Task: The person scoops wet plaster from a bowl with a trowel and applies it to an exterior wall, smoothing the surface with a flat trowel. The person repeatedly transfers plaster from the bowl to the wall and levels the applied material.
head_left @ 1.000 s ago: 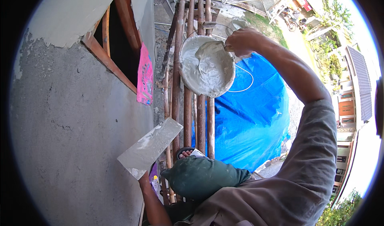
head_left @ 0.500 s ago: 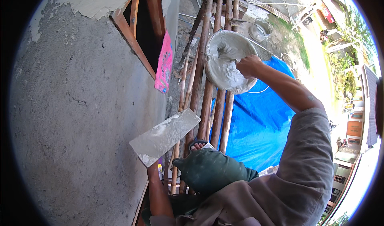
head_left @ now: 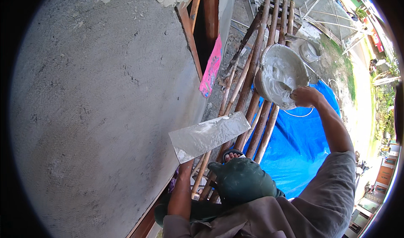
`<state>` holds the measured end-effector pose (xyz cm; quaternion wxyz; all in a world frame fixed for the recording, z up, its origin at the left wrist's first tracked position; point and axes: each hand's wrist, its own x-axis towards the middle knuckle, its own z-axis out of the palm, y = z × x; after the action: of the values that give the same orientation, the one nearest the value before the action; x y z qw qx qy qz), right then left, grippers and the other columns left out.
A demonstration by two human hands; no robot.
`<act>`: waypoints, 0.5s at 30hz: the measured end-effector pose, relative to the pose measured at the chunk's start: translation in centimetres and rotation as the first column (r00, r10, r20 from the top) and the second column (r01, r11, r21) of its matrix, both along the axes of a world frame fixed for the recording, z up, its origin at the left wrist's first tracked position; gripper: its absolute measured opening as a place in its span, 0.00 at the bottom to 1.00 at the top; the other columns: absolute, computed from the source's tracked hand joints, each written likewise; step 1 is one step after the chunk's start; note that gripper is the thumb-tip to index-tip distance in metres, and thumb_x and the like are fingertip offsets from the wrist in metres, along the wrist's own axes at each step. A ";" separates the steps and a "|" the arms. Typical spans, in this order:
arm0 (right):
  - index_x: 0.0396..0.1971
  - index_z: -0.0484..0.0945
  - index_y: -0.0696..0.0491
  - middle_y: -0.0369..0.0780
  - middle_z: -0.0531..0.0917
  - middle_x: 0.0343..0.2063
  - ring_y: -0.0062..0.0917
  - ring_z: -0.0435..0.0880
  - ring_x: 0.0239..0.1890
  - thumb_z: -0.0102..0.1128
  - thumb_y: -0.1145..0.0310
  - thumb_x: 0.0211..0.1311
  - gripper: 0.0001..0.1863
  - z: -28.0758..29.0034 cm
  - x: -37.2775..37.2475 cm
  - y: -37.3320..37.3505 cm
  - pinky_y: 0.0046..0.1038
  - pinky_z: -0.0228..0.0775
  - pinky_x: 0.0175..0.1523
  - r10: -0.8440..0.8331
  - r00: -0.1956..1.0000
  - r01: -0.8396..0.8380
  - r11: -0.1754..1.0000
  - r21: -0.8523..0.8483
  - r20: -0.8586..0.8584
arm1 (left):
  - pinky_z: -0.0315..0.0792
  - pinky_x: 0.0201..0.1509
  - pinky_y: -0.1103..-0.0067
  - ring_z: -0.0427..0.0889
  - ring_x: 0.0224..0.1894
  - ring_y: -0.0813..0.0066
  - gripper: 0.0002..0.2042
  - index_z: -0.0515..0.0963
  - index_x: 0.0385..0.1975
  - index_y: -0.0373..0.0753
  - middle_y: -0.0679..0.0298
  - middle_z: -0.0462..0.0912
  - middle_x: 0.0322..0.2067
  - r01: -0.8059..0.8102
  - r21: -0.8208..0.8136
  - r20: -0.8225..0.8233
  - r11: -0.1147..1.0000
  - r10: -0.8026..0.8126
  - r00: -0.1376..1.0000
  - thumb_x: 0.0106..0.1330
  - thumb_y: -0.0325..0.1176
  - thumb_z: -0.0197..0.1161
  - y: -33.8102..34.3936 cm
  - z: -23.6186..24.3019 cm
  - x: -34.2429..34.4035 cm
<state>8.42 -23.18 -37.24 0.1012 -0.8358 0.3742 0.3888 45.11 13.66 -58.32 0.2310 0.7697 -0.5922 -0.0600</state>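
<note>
My right hand point(head_left: 306, 96) is closed on a trowel point(head_left: 285, 86), its blade dipping into wet grey mortar point(head_left: 281, 71) near the bucket's right side. The round bucket point(head_left: 260, 81) stands on the bamboo poles. Lower left, my left hand point(head_left: 186, 164) bears up a long rectangular plastering float point(head_left: 206, 136) from beneath. Its fingers are hidden under the board. Wet grey smears coat the float's upper face, which lies between the wall and the bucket.
A rough grey rendered wall point(head_left: 105, 111) fills the left side, with a wooden-framed opening point(head_left: 191, 40) and a pink sheet point(head_left: 211, 67) at its edge. Bamboo poles point(head_left: 252, 107) form a walkway beneath my foot. Right of it spreads a blue tarp point(head_left: 290, 145). Another bucket point(head_left: 310, 51) sits beyond.
The view has swung, so wall, bucket and float appear farther right. The trowel has moved from the mortar's middle toward the bucket's near right rim. The float is still held.
</note>
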 end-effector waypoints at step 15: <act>0.40 0.74 0.58 0.51 0.83 0.34 0.43 0.83 0.40 0.55 0.62 0.51 0.19 1.9 -6.1 0.8 0.42 0.73 0.46 -0.366 0.923 0.384 0.867 -0.319 0.116 | 0.58 0.67 0.63 0.65 0.63 0.55 0.28 0.63 0.61 0.36 0.52 0.68 0.60 -0.133 0.003 -0.084 0.991 0.133 0.988 0.64 0.42 0.58 0.8 0.4 1.2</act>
<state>2.34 -22.38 -35.34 0.0404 -0.7618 0.5873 0.2705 46.29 14.50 -57.92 0.2600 0.8039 -0.5295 -0.0760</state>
